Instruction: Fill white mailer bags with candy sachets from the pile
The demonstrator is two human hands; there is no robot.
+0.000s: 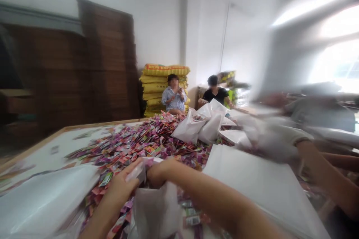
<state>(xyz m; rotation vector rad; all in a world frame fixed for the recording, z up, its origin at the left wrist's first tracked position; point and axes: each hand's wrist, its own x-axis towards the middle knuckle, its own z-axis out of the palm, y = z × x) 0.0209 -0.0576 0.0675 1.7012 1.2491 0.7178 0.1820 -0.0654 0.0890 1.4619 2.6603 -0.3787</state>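
Note:
My left hand (120,186) and my right hand (158,171) meet at the mouth of a small white plastic bag (157,213) near the table's front edge. Both hands are closed on the bag's top rim, which they hold apart. A few small packets seem pinched between the fingers at the rim, but blur hides them. Just beyond my hands lies a large heap of small colourful sachets (134,145) spread across the white table (70,142).
Filled white bags (200,125) stand at the heap's far side. Flat white bags (260,183) lie right and left (42,201). A co-worker's gloved hand (269,138) reaches in from the right. Two people sit beyond the table by yellow sacks (165,71) and stacked cardboard (106,59).

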